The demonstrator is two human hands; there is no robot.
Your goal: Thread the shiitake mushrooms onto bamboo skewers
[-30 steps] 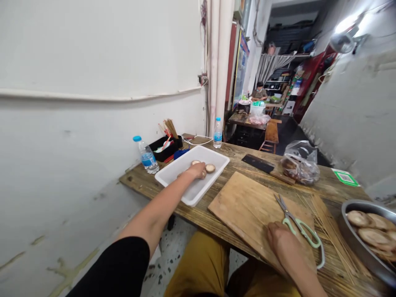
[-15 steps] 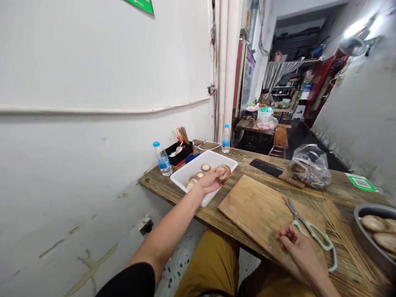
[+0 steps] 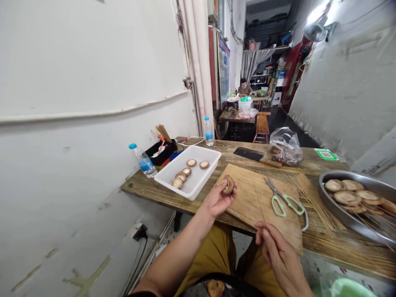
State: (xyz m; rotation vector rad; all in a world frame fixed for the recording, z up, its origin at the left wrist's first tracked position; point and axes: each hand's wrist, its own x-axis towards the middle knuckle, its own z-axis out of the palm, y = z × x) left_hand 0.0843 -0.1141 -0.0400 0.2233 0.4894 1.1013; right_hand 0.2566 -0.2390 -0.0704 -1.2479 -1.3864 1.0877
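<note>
My left hand (image 3: 220, 199) grips a brown mushroom cap (image 3: 228, 184) over the left edge of the wooden cutting board (image 3: 247, 194). Pinched in my right hand (image 3: 274, 243), near the board's front edge, is a thin wooden skewer (image 3: 260, 204) that points up and away from me. Green-handled scissors (image 3: 283, 198) lie on the board, just beyond my right hand. To the left, a white plastic tray (image 3: 198, 193) holds several mushroom caps (image 3: 186, 171), most with their pale undersides up.
A metal bowl (image 3: 323, 194) of mushrooms on skewers stands at the right, beside loose skewers (image 3: 315, 206). Behind the board lie a cleaver (image 3: 248, 154) and a plastic bag (image 3: 285, 148). Water bottles (image 3: 143, 161) stand by the wall. A person (image 3: 245, 88) sits at a far table.
My left hand has brought the mushroom from above the tray to the board's edge. A skewer now shows clearly in my right hand. The view has turned to the right.
</note>
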